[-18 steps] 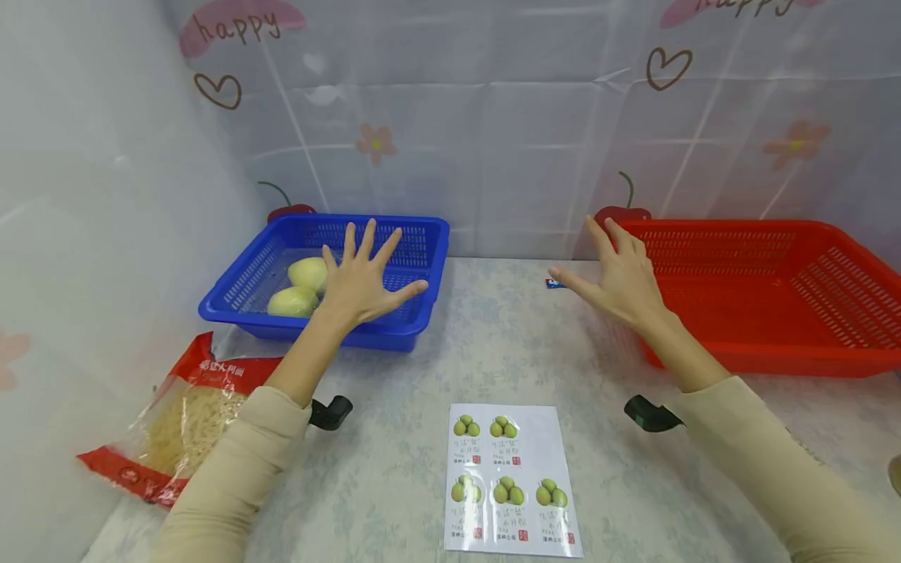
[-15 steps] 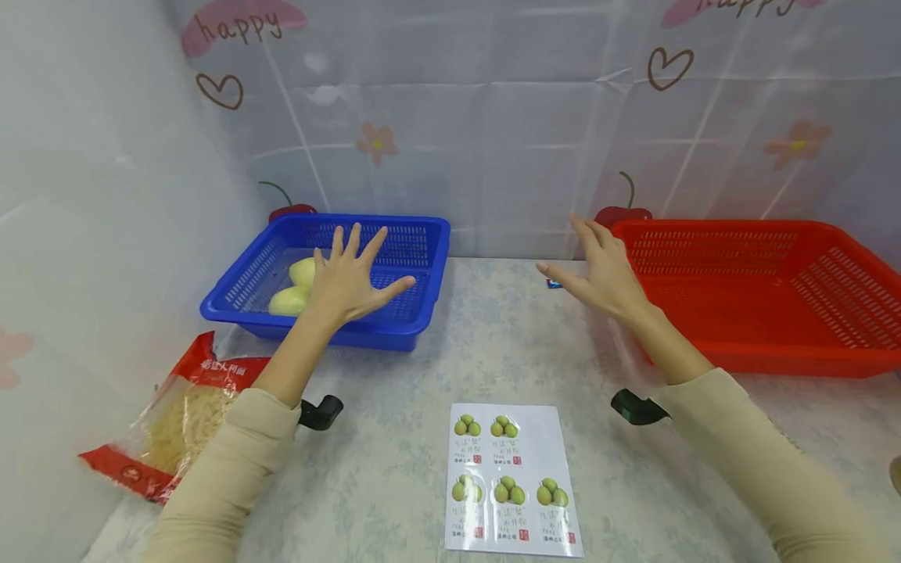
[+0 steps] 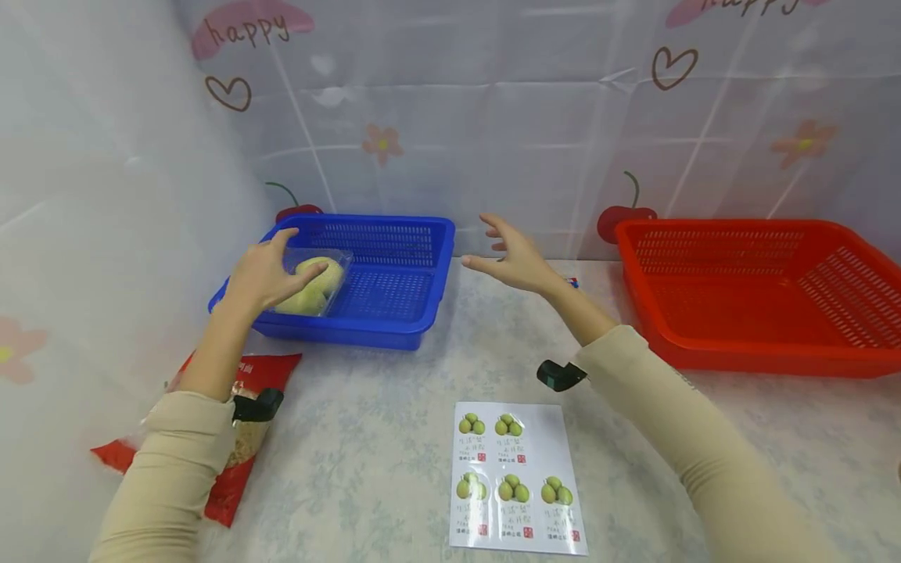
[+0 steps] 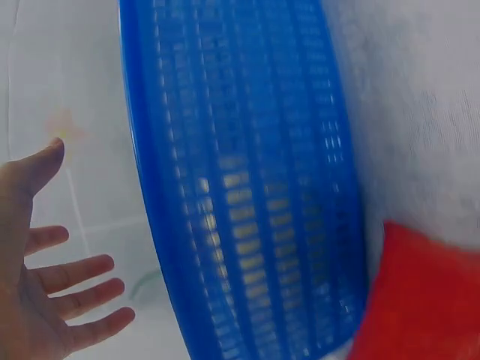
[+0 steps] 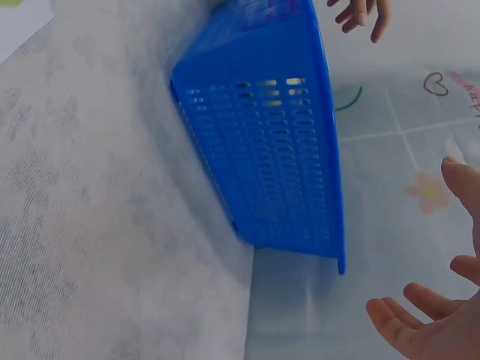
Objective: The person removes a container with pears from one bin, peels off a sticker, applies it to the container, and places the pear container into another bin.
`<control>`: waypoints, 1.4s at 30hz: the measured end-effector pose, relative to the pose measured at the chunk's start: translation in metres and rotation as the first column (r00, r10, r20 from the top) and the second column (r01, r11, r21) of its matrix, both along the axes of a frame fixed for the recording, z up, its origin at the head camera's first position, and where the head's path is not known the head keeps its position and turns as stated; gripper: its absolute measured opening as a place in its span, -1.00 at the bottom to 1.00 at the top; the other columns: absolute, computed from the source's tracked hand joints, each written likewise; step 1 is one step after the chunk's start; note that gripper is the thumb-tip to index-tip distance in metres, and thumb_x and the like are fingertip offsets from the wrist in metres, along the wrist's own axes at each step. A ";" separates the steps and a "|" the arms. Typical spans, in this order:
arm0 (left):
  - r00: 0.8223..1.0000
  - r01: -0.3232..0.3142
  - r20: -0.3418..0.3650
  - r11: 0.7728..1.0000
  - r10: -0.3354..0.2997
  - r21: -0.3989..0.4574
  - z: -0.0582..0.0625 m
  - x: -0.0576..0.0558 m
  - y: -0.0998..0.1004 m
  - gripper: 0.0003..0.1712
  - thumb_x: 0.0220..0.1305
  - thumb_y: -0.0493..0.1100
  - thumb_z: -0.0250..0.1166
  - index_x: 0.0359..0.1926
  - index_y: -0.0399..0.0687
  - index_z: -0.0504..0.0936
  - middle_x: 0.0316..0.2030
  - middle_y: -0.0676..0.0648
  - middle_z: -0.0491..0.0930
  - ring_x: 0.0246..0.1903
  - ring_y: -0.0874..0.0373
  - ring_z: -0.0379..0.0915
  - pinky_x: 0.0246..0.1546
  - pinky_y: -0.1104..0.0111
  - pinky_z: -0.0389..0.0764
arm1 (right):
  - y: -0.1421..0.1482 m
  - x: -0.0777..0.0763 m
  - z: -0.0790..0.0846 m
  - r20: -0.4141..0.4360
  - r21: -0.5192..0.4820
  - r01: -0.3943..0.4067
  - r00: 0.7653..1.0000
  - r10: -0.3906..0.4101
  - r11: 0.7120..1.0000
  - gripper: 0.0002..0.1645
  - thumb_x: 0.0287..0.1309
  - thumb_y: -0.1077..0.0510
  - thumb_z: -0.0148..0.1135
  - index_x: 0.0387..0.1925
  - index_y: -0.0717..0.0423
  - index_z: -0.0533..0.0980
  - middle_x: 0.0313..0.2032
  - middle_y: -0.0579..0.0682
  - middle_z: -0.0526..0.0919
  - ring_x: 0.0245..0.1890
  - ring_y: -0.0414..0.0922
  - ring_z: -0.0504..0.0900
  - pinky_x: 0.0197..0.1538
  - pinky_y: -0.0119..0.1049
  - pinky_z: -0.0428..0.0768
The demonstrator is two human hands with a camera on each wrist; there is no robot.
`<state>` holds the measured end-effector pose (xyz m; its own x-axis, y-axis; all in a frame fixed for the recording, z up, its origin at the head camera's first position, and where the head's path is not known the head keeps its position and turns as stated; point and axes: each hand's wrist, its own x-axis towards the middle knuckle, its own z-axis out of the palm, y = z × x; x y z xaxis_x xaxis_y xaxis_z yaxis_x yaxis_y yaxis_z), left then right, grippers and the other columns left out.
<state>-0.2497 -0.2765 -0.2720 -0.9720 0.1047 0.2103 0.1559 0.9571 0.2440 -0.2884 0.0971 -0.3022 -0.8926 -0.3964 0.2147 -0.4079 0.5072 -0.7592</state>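
Note:
My left hand (image 3: 266, 274) is over the left side of a blue plastic basket (image 3: 359, 336), its fingers spread and slightly bent, holding nothing. Beyond the basket's right side hovers my right hand (image 3: 517, 256), thumb and fingers apart, also holding nothing. Inside the basket, on its left, lie pale yellow-green fruits (image 3: 320, 277) in a clear package; the left hand partly covers them. In the left wrist view, that hand (image 4: 52, 292) appears beside the basket's slotted wall (image 4: 247, 150). From the right wrist, the basket's end wall (image 5: 262, 165) stands apart from my right fingers (image 5: 397, 322).
A red plastic basket (image 3: 767, 356) stands at the right. Under my left forearm is a red and clear bag of pasta (image 3: 271, 371). A printed sheet with fruit pictures (image 3: 510, 469) lies at the front. A small blue-red packet (image 3: 572, 282) sits behind my right wrist.
My left hand has moved left, from over the basket's middle to its left side. The right hand has moved left from beside the red basket toward the blue one. The baskets stayed put.

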 end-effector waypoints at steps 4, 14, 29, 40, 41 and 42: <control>1.000 0.013 0.020 0.998 -0.015 0.062 -0.002 -0.004 -0.030 -0.02 0.20 0.25 0.17 0.34 -0.40 0.11 0.11 -0.54 0.34 0.08 -0.40 0.29 -0.01 -0.20 0.36 | -0.028 -0.007 0.002 0.005 0.009 -0.026 1.000 0.026 1.000 -0.03 0.11 -0.11 0.28 0.43 0.03 0.03 0.31 0.22 0.26 0.23 0.16 0.36 0.17 0.03 0.43; 0.994 -0.072 0.087 0.992 0.063 0.104 -0.015 -0.011 -0.069 0.00 0.20 0.29 0.14 0.30 -0.46 0.13 0.07 -0.59 0.33 0.04 -0.44 0.28 -0.03 -0.22 0.39 | -0.090 -0.017 0.007 0.040 0.065 -0.069 0.997 0.066 0.996 -0.05 0.11 -0.13 0.27 0.42 0.05 0.07 0.30 0.20 0.29 0.22 0.14 0.39 0.15 -0.02 0.45; 0.992 -0.002 0.128 0.995 -0.011 0.104 -0.028 -0.025 -0.061 -0.10 0.20 0.19 0.22 0.25 -0.49 0.23 0.03 -0.58 0.39 0.03 -0.39 0.35 -0.05 -0.14 0.44 | -0.155 -0.030 -0.013 0.093 0.133 -0.090 0.993 0.078 0.987 -0.03 0.13 -0.14 0.25 0.42 0.12 0.05 0.38 0.10 0.17 0.34 0.02 0.22 0.27 -0.09 0.32; 0.924 -0.066 0.379 0.997 0.044 0.045 -0.030 -0.033 -0.053 0.17 0.15 0.31 0.19 0.37 -0.49 -0.09 0.26 -0.60 0.07 0.21 -0.49 0.04 0.13 -0.26 0.21 | -0.175 -0.026 -0.024 0.243 0.131 -0.118 0.966 0.084 0.984 0.05 0.13 -0.15 0.24 0.45 0.15 -0.06 0.38 0.16 0.16 -0.01 0.07 0.59 0.16 -0.15 0.44; 0.917 -0.072 0.396 0.996 0.049 0.044 -0.030 -0.034 -0.052 0.19 0.14 0.33 0.19 0.38 -0.49 -0.11 0.28 -0.60 0.01 0.23 -0.50 -0.01 0.14 -0.26 0.17 | -0.176 -0.026 -0.025 0.259 0.121 -0.127 0.962 0.092 0.985 0.05 0.14 -0.14 0.24 0.45 0.15 -0.07 0.38 0.17 0.16 -0.11 0.07 0.64 0.12 -0.17 0.47; 0.910 -0.077 0.411 0.996 0.052 0.045 -0.030 -0.034 -0.050 0.22 0.12 0.35 0.20 0.38 -0.48 -0.13 0.29 -0.60 -0.04 0.25 -0.51 -0.07 0.16 -0.27 0.14 | -0.177 -0.025 -0.026 0.275 0.110 -0.135 0.956 0.100 0.985 0.05 0.14 -0.14 0.24 0.45 0.15 -0.08 0.38 0.18 0.16 -0.21 0.07 0.68 0.08 -0.18 0.50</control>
<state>-0.2841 -0.3270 -0.3018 -0.9783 0.0390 -0.2033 -0.0308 0.9438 0.3291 -0.3131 -0.0803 -0.3278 -0.8559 -0.5104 -0.0835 -0.2615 0.5665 -0.7814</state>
